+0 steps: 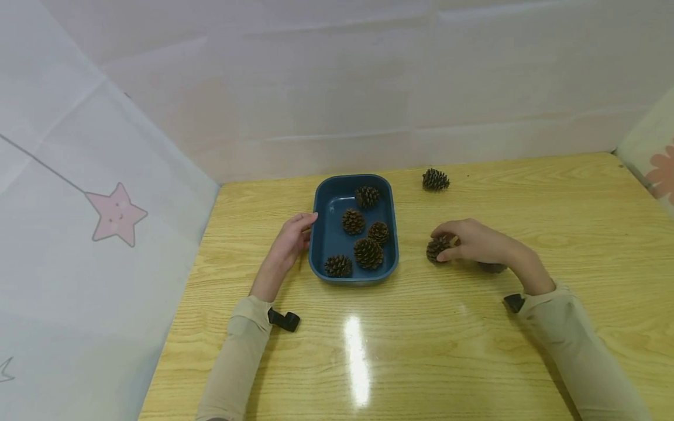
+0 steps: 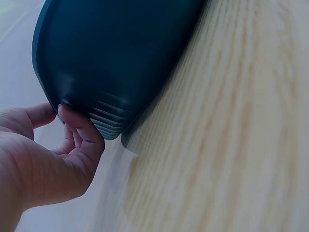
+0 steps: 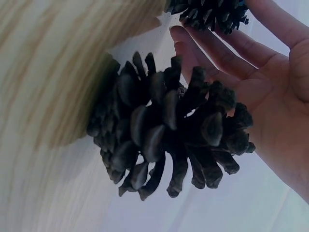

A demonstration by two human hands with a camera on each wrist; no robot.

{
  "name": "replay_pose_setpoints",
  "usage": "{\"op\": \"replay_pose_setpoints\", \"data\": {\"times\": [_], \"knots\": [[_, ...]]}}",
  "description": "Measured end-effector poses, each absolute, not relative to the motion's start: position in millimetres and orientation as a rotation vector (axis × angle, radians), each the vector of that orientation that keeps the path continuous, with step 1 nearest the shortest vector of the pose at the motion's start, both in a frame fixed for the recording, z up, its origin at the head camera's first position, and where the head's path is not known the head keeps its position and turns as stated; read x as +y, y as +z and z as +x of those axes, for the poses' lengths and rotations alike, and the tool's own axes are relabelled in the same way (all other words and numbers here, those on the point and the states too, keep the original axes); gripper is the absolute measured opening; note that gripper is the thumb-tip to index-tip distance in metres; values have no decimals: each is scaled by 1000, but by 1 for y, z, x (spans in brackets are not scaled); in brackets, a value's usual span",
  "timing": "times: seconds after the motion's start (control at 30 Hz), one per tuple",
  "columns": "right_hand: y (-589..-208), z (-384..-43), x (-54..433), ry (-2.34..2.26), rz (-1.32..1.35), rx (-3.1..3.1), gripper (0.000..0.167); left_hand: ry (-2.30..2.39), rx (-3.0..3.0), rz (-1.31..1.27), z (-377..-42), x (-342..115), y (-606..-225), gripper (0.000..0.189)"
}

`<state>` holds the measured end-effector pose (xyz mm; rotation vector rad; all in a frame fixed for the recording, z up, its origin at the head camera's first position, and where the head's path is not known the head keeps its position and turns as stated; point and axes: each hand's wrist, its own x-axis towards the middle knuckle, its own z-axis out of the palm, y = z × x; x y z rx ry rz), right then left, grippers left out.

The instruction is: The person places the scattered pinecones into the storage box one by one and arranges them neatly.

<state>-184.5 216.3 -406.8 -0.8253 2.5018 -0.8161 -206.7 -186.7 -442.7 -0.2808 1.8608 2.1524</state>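
Observation:
My left hand (image 1: 292, 235) holds the left side of a dark blue rectangular tray (image 1: 312, 257). In the left wrist view, thumb and curled fingers grip the tray's outer wall (image 2: 120, 53) near its ribbed corner. Several brown pine cones lie inside the tray, the biggest pine cone (image 1: 368, 254) towards its front right. To the right of the tray, my right hand (image 1: 474, 241) has its thumb and fingers around a pine cone (image 1: 436, 249), which appears at the top of the right wrist view. Beneath that wrist sits another pine cone (image 3: 164, 128), mostly hidden in the head view.
A loose pine cone (image 1: 436, 179) lies near the table's back edge, right of the tray. Pale cloth (image 1: 337, 88) hangs behind the wooden table (image 1: 421, 351), and a cloth with a pink star (image 1: 118, 215) covers the left side.

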Motion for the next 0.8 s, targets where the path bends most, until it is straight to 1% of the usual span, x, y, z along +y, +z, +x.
{"op": "replay_pose_setpoints", "data": {"times": [0.2, 0.47, 0.8], "knots": [[-406, -183, 214, -844, -828, 2527, 48, 2148, 1862, -283, -207, -188, -443, 18], [-405, -182, 213, -870, -813, 2530, 52, 2155, 1851, -276, -207, -188, -444, 19], [-406, -183, 212, -852, -814, 2539, 50, 2151, 1847, -285, -206, -188, -442, 18]]}}
